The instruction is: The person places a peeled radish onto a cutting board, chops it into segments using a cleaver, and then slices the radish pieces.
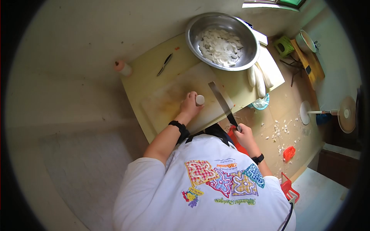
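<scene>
My left hand is closed around a peeled white root vegetable, whose pale cut end faces right. It rests over a whitish cutting board with brownish stains. In my right hand is the black handle of a kitchen knife. Its long blade points up and away, over the right part of the board and apart from the vegetable. A large steel bowl behind the board holds many thin white slices. Several long peeled white roots lie at the table's right edge.
A peeler-like tool lies on the pale table, near a pink-topped bottle by the wall. Below the right edge are a blue basin, floor scraps and a red bag. A fan stands farther right.
</scene>
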`<state>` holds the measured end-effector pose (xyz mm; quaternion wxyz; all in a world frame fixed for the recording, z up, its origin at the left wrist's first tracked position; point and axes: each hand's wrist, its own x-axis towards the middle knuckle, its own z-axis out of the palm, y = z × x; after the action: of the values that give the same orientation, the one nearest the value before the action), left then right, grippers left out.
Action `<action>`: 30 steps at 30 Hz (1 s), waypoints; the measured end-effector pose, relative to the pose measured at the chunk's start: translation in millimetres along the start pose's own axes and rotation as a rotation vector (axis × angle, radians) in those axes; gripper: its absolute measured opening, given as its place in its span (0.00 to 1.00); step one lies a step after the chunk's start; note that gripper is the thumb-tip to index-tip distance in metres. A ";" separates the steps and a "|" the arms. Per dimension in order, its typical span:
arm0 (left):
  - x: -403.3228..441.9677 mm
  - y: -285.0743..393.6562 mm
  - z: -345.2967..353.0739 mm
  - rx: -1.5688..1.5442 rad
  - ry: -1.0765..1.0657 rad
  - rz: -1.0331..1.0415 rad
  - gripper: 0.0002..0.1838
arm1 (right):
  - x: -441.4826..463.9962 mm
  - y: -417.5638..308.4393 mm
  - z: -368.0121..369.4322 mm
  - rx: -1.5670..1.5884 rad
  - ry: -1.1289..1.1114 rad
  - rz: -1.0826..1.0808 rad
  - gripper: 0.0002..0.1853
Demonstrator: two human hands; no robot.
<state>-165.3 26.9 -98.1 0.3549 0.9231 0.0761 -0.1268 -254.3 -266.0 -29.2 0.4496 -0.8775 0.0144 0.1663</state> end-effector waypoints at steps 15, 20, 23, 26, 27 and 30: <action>13.0 16.1 -54.1 -0.844 0.426 0.167 0.39 | 37.5 -50.8 15.1 -0.006 -0.241 -0.094 0.13; 26.4 27.3 -57.3 -0.789 0.403 0.257 0.36 | 40.4 -53.1 23.9 -0.041 -0.225 -0.018 0.14; 35.8 15.3 -53.1 -0.651 0.398 0.342 0.27 | 39.3 -50.5 27.5 -0.005 -0.220 -0.002 0.14; 32.3 16.7 -52.5 -0.607 0.352 0.372 0.18 | 37.9 -58.4 26.9 -0.045 -0.209 -0.023 0.14; 30.3 18.1 -52.2 -0.652 0.349 0.325 0.15 | 37.6 -57.8 27.4 -0.047 -0.207 -0.022 0.14; 32.0 14.1 -49.8 -0.671 0.341 0.367 0.13 | 38.7 -53.4 30.6 -0.066 -0.200 -0.025 0.14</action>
<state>-122.5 51.8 -62.7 0.6350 0.7623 0.0054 0.1251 -217.0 -205.1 -15.6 0.4218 -0.8710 -0.0470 0.2476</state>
